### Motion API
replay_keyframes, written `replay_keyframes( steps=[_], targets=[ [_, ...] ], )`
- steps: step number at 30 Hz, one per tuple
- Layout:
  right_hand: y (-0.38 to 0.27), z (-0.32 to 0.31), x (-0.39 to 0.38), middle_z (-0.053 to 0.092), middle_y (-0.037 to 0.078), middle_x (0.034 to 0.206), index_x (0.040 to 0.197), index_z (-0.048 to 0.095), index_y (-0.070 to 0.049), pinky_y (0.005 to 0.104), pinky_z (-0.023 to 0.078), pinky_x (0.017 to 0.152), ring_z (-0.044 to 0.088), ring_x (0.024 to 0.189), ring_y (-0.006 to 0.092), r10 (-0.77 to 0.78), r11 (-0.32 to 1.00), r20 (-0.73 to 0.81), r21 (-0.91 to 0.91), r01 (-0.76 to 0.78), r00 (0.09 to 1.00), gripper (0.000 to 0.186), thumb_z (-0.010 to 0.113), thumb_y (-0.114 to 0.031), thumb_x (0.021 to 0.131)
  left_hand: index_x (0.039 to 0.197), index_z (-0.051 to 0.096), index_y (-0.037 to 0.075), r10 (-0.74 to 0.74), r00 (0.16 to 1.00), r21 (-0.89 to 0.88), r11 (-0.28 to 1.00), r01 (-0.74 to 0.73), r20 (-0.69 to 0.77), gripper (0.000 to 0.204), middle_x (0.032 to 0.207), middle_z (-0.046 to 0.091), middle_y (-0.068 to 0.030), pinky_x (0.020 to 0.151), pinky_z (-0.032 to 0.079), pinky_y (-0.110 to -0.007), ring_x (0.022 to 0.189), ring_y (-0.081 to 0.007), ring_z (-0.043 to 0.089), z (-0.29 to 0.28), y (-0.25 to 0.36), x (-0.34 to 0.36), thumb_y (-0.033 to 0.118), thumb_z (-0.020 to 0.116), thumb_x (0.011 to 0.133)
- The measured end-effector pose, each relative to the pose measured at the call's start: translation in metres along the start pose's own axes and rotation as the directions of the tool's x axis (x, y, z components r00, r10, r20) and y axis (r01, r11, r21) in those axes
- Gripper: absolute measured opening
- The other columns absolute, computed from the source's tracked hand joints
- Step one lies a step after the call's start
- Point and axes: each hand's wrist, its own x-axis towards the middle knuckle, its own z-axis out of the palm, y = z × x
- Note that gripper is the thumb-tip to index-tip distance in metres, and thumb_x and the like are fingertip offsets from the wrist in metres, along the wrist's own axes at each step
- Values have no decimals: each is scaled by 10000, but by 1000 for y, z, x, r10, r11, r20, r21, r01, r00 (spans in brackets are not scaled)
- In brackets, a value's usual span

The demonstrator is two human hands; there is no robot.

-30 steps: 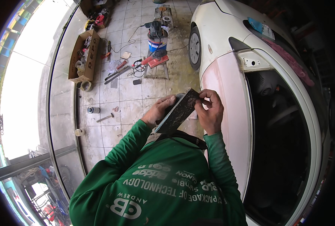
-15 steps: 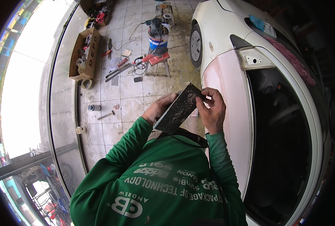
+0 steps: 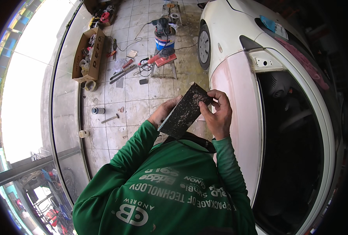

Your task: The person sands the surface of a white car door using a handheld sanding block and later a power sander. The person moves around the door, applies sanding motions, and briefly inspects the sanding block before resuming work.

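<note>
Over the tiled floor, before our chest: we have a dark, flat rectangular block (image 3: 186,112) held up at a slant, its speckled face toward us and a paler edge along its left side.
Left hand: ours (image 3: 164,111) lies against the block's left side; its fingers pass behind, so we cannot tell how far they close.
Right hand: ours (image 3: 219,115) is half curled, thumb on the speckled face and forefinger at the upper right edge, in a light pinch.
Step in hand: we judge that we are handling the block's face and edge, with neither hand on the car.
Next move: it seems to call for steady backing from the left, since the right has only a corner.
Block's surface: we see pale flecks across the black, thickest near the right thumb.
Car side: close on our right, the white car (image 3: 221,29) shows a pinkish, matt panel (image 3: 238,113) beside a dark window opening (image 3: 293,152).
Floor: on the stained pale tiles (image 3: 115,135) we see a hammer (image 3: 110,119) near a small can (image 3: 98,111).
Room: ahead, a power tool (image 3: 162,25) sits on a bucket (image 3: 164,44), a red tool (image 3: 165,59) on a low stool (image 3: 173,70); leftward, a cardboard box (image 3: 97,64) stands beside a glass partition (image 3: 66,102).
</note>
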Motion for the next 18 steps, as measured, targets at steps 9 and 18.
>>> replay_keyframes(
  steps=[9, 18],
  targets=[
    [9, -1, 1, 590, 104, 1074, 1106, 556, 48, 322, 579, 797, 676, 874, 171, 32, 995, -40, -97, -35, 999, 378, 775, 41, 798, 1382, 582, 29, 108, 990, 107, 989, -98, -91, 452, 1137, 712, -75, 784, 581, -287, 908, -143, 705, 13, -3, 6, 360, 507, 1083],
    [4, -3, 0, 590, 106, 1075, 1113, 549, 44, 328, 579, 819, 672, 902, 172, -4, 997, -18, -78, 2, 1000, 377, 748, 53, 793, 1385, 577, 25, 138, 986, 159, 980, -122, -96, 449, 1135, 712, -73, 788, 580, -284, 918, -133, 702, 20, 0, 3, 353, 502, 1087]
  ],
)
